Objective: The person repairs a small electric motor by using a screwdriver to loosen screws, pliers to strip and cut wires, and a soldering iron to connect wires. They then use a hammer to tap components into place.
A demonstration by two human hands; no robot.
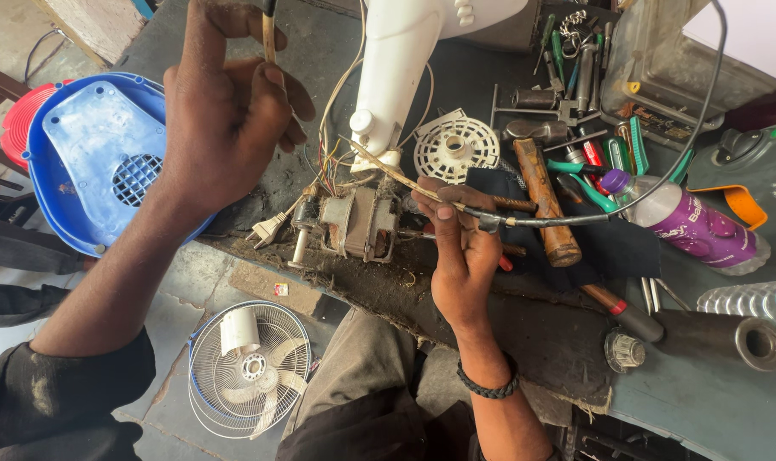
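Soldering iron with a thin metal shaft and black cable is gripped in the right hand, fingers closed round its handle, tip angled toward the wiring above the motor. This pencil-style grip keeps the tip steady while the cable trails clear to the right.

Grey metal fan motor with exposed laminated core lies on the dark worn workbench, at its near edge, just left of the right hand. A bundle of coloured wires runs from the motor up into the white plastic fan housing, which stands directly behind it.

The left hand is raised above the bench, fingers curled tight on one thin pale stick-like piece; its material cannot be determined.

Counted items:
- one white two-pin plug beside the motor;
- one round white vented plastic cover;
- one wooden-handled hammer;
- one purple bottle lying on its side;
- one blue plastic fan rear cover to the left;
- one small wire-guarded fan on the floor below.

Loose hand tools are heaped at the bench rear; their number cannot be counted.
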